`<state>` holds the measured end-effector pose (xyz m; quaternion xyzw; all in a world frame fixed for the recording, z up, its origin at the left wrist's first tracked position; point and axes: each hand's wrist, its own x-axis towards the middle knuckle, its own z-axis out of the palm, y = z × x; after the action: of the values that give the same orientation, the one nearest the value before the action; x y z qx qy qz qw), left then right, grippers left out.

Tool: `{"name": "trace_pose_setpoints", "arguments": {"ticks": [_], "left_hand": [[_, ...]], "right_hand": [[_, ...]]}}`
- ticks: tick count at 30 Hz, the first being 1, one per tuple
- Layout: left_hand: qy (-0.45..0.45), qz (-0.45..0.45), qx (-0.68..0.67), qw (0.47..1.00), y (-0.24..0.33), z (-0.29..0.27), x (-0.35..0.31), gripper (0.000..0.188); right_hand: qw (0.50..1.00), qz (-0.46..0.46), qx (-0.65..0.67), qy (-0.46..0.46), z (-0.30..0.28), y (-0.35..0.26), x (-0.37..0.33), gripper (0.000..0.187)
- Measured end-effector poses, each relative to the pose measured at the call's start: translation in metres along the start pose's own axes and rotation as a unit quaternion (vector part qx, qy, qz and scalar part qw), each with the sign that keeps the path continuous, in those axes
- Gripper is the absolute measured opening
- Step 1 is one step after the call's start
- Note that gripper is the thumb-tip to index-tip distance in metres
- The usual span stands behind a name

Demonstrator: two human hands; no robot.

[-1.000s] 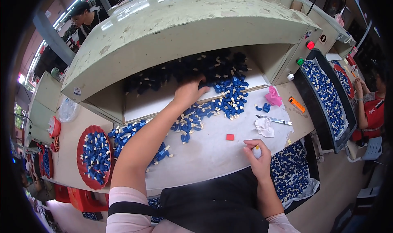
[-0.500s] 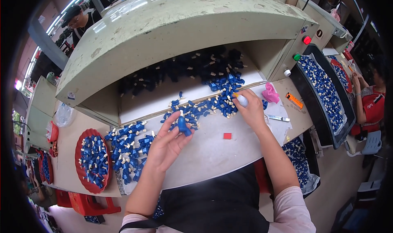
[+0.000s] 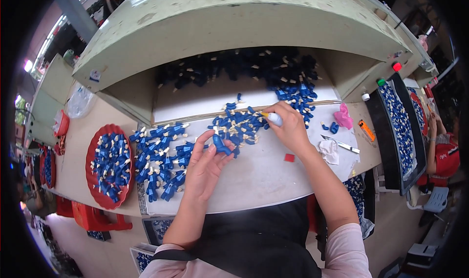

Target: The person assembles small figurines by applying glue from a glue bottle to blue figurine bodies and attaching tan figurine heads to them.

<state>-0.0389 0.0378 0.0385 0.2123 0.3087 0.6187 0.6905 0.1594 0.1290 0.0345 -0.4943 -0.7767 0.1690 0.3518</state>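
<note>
Centre frame: left hand point(image 3: 204, 168) pinches one blue plastic piece point(image 3: 220, 146), grip clamped. Right hand point(image 3: 289, 126), centre-right, holds a small white bottle point(image 3: 273, 118), tip toward the blue pile point(image 3: 239, 126) on the surface point(image 3: 273, 175). Step looks like dabbing; next calls for bringing tip and piece together.

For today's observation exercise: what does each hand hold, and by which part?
The left hand pinches a small blue part at its lower end with the fingertips. The right hand grips a small white tube around its body.
</note>
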Motion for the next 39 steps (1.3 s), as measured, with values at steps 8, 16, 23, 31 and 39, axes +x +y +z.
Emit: {"name": "trace_pose_setpoints", "arguments": {"ticks": [8, 16, 23, 31, 39], "left_hand": [[-0.05, -0.003, -0.007, 0.999, -0.002, -0.005, 0.001, 0.03], [-0.019, 0.075, 0.063, 0.995, -0.007, -0.001, -0.009, 0.03], [-0.08, 0.092, 0.09, 0.989, 0.032, 0.045, -0.004, 0.03], [-0.185, 0.086, 0.078, 0.976, 0.032, 0.122, 0.019, 0.032], [-0.22, 0.236, 0.147, 0.935, 0.036, 0.175, 0.024, 0.028]], "right_hand": [[0.997, -0.066, -0.046, -0.016, 0.037, -0.011, 0.06, 0.023], [0.993, 0.053, -0.099, -0.042, 0.054, -0.014, 0.061, 0.02], [0.998, 0.045, 0.038, 0.021, 0.011, -0.024, 0.035, 0.021], [0.892, 0.04, 0.405, 0.199, -0.089, -0.081, -0.007, 0.009], [0.876, -0.052, 0.4, 0.264, -0.125, -0.108, 0.009, 0.006]]}}
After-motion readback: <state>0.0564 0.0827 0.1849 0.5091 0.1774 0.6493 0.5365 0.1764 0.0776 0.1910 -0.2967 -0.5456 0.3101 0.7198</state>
